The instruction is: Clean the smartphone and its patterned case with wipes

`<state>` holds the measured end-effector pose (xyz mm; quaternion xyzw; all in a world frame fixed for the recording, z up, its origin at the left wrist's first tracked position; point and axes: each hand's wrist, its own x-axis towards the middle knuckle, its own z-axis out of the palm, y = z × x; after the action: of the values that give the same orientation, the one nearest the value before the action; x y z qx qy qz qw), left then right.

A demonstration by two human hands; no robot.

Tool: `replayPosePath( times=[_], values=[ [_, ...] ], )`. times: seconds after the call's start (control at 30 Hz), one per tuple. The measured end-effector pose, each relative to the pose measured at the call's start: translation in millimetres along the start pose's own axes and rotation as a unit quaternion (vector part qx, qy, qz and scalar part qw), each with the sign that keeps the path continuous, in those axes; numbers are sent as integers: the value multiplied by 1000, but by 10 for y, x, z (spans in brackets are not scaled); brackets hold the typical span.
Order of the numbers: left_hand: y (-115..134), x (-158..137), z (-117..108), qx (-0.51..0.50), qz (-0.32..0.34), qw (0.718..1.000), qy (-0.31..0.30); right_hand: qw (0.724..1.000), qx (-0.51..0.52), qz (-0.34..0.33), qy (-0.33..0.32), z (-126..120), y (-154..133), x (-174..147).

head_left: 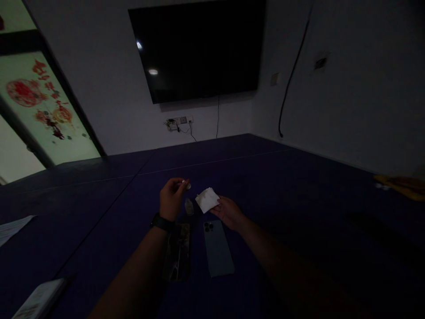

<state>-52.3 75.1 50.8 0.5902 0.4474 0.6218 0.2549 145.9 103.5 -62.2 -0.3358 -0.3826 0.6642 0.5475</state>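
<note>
My left hand [170, 198], with a dark watch on the wrist, is closed in a pinch on a small pale round thing [188, 186], too dim to name. Just below it a small clear bottle [189, 207] stands on the dark blue table. In my right hand [229, 212] is a folded white tissue [207, 200], gripped at its right corner. A grey-blue phone [218, 250] lies back up, its cameras at the far end, in front of my right hand. To its left is a dark phone-shaped thing [178, 254] with a patterned surface, partly beside my left forearm.
The dark blue table [265, 177] reaches to the wall, which carries a large black screen [202, 48]. Papers [15, 228] and a thick booklet-like thing [40, 299] lie at the left. A yellow packet [401, 186] lies far right. A black cable [294, 71] hangs on the right wall.
</note>
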Motion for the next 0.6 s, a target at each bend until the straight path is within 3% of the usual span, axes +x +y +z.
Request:
replayPosePath(
  times=[0.23, 0.6],
  values=[
    [-145, -72, 117, 0, -7, 999, -31, 997, 29, 64, -26, -14, 34, 43],
    [-289, -110, 149, 8, -16, 999, -40, 993, 53, 99, -41, -28, -7, 47]
  ],
)
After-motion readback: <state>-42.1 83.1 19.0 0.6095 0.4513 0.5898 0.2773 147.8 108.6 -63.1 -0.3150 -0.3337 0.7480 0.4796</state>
